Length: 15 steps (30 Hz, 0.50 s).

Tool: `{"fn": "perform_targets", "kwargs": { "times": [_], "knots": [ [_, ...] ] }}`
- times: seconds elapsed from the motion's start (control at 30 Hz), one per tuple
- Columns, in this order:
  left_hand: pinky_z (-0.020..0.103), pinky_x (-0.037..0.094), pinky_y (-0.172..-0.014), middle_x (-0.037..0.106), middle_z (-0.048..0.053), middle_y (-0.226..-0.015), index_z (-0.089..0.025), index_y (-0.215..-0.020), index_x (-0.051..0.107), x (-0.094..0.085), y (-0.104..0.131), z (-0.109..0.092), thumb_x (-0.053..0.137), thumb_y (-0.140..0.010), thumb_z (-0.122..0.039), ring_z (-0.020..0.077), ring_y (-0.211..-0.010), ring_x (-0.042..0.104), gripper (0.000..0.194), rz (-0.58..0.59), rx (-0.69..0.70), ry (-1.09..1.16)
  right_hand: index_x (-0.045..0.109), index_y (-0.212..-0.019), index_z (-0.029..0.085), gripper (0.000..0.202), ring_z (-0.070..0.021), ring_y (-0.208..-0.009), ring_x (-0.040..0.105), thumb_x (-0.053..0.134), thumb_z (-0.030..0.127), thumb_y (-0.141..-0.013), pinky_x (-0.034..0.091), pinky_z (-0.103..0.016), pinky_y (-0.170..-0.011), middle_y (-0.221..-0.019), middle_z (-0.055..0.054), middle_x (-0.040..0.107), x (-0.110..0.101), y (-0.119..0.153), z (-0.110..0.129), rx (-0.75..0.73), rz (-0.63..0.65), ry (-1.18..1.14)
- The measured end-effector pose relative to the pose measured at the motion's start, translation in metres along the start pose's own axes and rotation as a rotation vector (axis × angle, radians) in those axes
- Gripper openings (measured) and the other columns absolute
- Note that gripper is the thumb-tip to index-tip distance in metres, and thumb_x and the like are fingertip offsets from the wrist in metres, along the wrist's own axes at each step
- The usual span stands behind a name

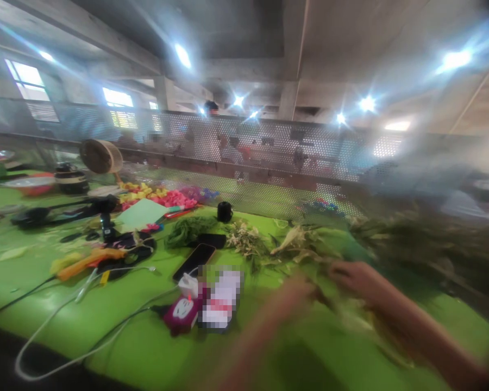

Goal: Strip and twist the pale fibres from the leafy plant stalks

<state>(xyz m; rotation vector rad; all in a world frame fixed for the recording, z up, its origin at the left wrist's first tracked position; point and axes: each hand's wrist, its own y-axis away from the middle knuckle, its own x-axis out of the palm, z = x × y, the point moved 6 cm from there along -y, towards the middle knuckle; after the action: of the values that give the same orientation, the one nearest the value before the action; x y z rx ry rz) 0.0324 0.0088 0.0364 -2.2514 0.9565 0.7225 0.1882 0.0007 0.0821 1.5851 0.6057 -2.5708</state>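
Note:
My left hand (299, 290) is smeared by motion over the green table (134, 347), near the dry brownish plant pieces; its fingers cannot be made out. To its right, my right hand (348, 274) has its fingers bent together at a brownish strand, too blurred to name. Pale dried leaves or husks (295, 239) lie just beyond both hands. More pale, blurred material (385, 331) hangs or lies beneath my right forearm. A bunch of small pale flowers (244, 239) is farther left.
A magenta power socket (182, 312) with cables, a lit phone (221, 301) and a dark phone (194, 262) lie left of my hands. Behind are a black mug (225, 212), a fan (101, 156) and a perforated metal screen (261, 146). Dark greenery (424, 244) is heaped right.

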Motion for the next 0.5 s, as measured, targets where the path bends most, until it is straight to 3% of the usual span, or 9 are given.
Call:
{"fn": "perform_targets", "kwargs": {
  "times": [0.1, 0.3, 0.37, 0.4, 0.5],
  "knots": [
    [0.025, 0.042, -0.078, 0.066, 0.004, -0.09, -0.019, -0.088, 0.07, -0.002, 0.001, -0.007, 0.05, -0.085, -0.022, 0.0149, -0.083, 0.056, 0.021, 0.041, 0.0, 0.239, 0.073, -0.078, 0.023, 0.025, -0.019, -0.066, 0.064, 0.057, 0.041, -0.081, 0.049, -0.03, -0.063, -0.073, -0.002, 0.072, -0.001, -0.001, -0.013, 0.083, 0.111, -0.183],
    [0.022, 0.04, -0.067, 0.065, 0.005, -0.091, -0.016, -0.096, 0.066, -0.007, 0.004, 0.015, 0.05, -0.087, -0.035, 0.0111, -0.071, 0.051, 0.026, -0.082, -0.221, 0.709, 0.071, -0.074, 0.019, 0.039, -0.0223, -0.06, 0.065, 0.048, 0.049, -0.083, 0.052, -0.033, -0.056, -0.065, -0.006, 0.069, 0.02, 0.018, -0.028, 0.15, 0.01, -0.314],
    [0.022, 0.039, -0.065, 0.063, 0.004, -0.087, -0.014, -0.094, 0.065, -0.007, 0.001, 0.027, 0.052, -0.085, -0.034, 0.0102, -0.067, 0.049, 0.025, -0.183, -0.257, 0.78, 0.07, -0.072, 0.02, 0.035, -0.0202, -0.054, 0.062, 0.052, 0.049, -0.081, 0.051, -0.031, -0.051, -0.062, -0.005, 0.067, 0.034, 0.027, -0.025, 0.147, 0.002, -0.315],
    [0.022, 0.038, -0.064, 0.062, 0.003, -0.084, -0.014, -0.092, 0.064, -0.006, 0.0, 0.033, 0.051, -0.086, -0.033, 0.0098, -0.065, 0.047, 0.023, -0.228, -0.268, 0.792, 0.071, -0.071, 0.021, 0.032, -0.0207, -0.057, 0.063, 0.056, 0.048, -0.079, 0.051, -0.031, -0.05, -0.068, -0.006, 0.069, 0.036, 0.032, -0.022, 0.142, -0.066, -0.284],
    [0.023, 0.037, -0.064, 0.056, 0.0, -0.072, -0.014, -0.087, 0.062, -0.002, -0.005, 0.045, 0.048, -0.085, -0.023, 0.0097, -0.062, 0.043, 0.016, -0.306, -0.322, 0.739, 0.07, -0.064, 0.023, 0.025, -0.0256, -0.083, 0.068, 0.061, 0.044, -0.077, 0.055, -0.033, -0.067, -0.094, -0.009, 0.072, 0.037, 0.04, 0.006, 0.025, -0.2, -0.157]
  ]
}}
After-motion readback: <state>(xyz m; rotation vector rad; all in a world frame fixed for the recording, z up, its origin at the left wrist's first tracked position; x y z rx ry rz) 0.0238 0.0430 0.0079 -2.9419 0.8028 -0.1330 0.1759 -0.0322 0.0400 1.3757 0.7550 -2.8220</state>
